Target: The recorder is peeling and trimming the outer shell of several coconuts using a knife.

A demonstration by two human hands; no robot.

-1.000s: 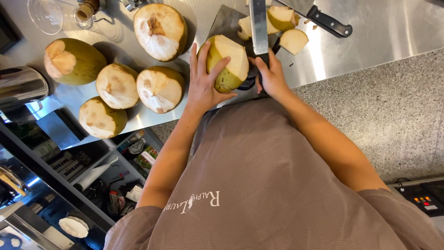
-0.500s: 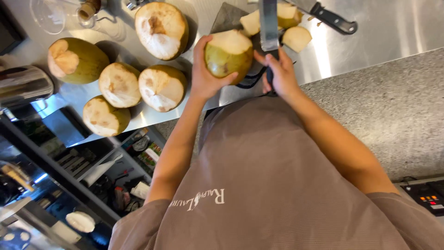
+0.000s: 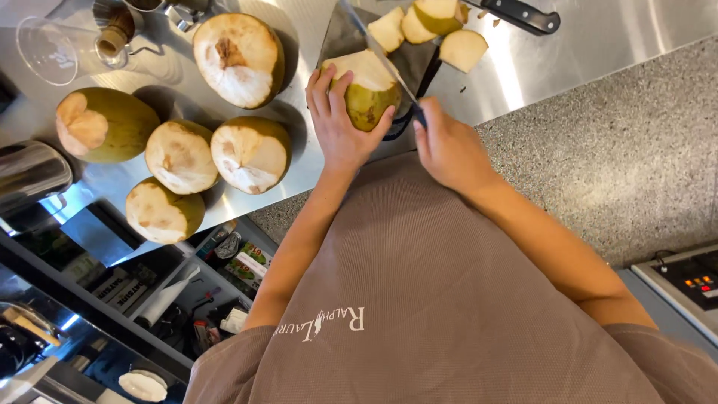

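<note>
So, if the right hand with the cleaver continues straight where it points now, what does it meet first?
Most likely the green coconut, which the left hand steadies. The right hand aims the cleaver blade at its trimmed top; whether the edge touches already is unclear.

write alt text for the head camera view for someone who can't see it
Seen from above, a person's left hand steadies a partly trimmed green coconut on a steel counter while the right hand holds a cleaver against it. Five more trimmed coconuts sit to the left, with cut husk pieces and a black-handled knife beyond.
</note>
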